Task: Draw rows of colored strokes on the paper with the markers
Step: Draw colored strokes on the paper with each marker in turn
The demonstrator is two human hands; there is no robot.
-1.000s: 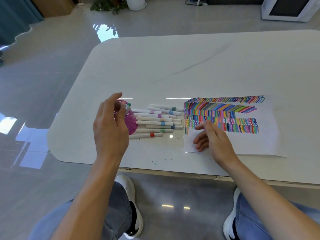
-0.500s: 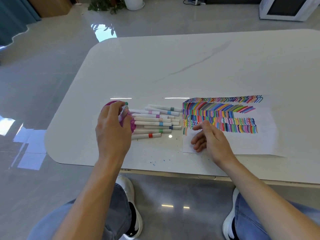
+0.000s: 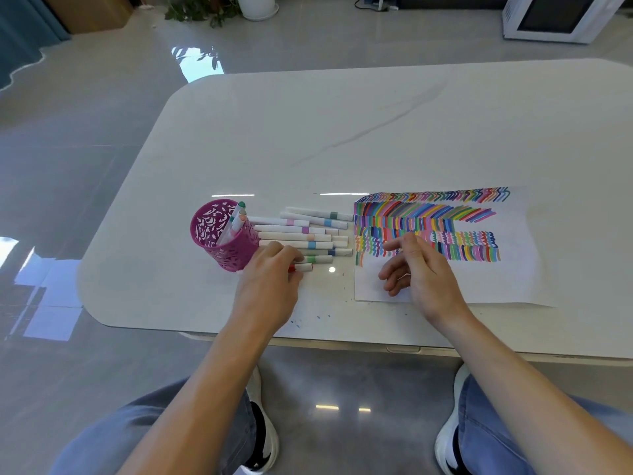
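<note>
Marker, red-banded, pinched in my left hand; I'd lift clear of neighbours just beyond the grip. Right hand slack, empty, on paper.

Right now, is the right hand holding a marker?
No, the right hand sits empty over the paper, fingers loosely curled; only the left hand pinches a red-banded marker.

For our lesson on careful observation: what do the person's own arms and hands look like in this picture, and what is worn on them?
The left hand and the right hand wear no gloves. No watch or bracelet shows at either wrist. Both arms are bare all the way to the edge of the picture, with no sleeves in view.
</note>
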